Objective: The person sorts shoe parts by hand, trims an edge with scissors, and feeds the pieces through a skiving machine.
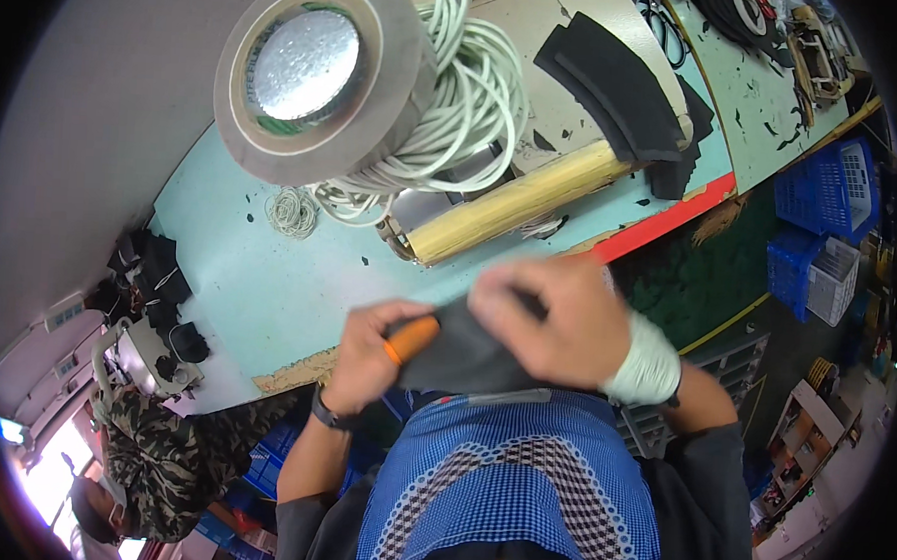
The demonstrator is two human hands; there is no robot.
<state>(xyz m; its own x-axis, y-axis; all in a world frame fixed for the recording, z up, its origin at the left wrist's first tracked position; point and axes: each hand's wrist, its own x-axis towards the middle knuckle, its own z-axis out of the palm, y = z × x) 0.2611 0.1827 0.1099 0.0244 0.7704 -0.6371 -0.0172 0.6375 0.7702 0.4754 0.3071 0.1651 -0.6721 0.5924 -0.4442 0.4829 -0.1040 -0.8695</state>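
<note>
My left hand wears an orange cover on its thumb and grips the left end of a dark grey, cloth-like flat piece. That piece lies in front of my apron, at the table's near edge. Over its right part is my right hand, a white wrap around the wrist. Its fingers are curled and smeared by motion, so whether they pinch the piece does not show. Beyond the hands, a yellow wooden bar runs along the front of a pale board with dark curved pieces stacked on it.
A big roll of tape and a heap of white cord rise at the upper left. A small cord coil lies on the light green table. Blue crates stand at right. Another person in camouflage is at lower left, beside a sewing machine.
</note>
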